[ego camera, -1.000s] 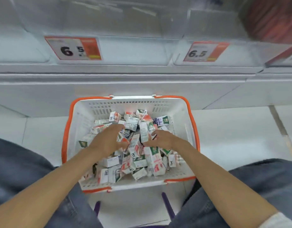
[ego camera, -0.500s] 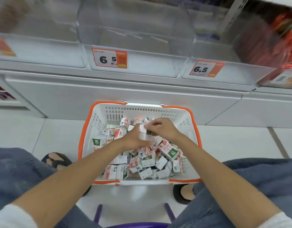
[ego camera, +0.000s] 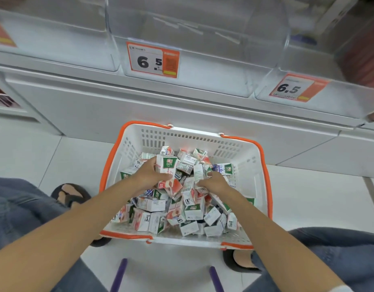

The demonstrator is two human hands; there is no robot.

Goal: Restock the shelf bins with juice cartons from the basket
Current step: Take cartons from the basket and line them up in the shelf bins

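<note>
One white basket (ego camera: pixel 247 165) with an orange rim sits on the floor, at 6 o'clock from the shelf. All the juice cartons (ego camera: pixel 194 209) lie heaped inside it, dozens of them, too jumbled to count.

Two hands work the heap. The left hand (ego camera: pixel 147 178), at 10 o'clock on the pile, has its fingers wrapped round an upright carton (ego camera: pixel 166 166) whose green panel reads "100%". The right hand (ego camera: pixel 216 183), at 2 o'clock, curls round a second carton (ego camera: pixel 199 173); its print is too blurred to read. Half a second ago both hands met over a single carton at the far middle of the pile. Now they are apart, each with its own.

Three clear shelf bins (ego camera: pixel 192 28) run along 12 o'clock. The middle price tag (ego camera: pixel 152 60) reads "6 5", and the right price tag (ego camera: pixel 295 88), at 2 o'clock, reads "6.5". A third orange tag (ego camera: pixel 0 32) at 10 o'clock is cut off. Two sandalled feet (ego camera: pixel 70 194) flank the basket.
</note>
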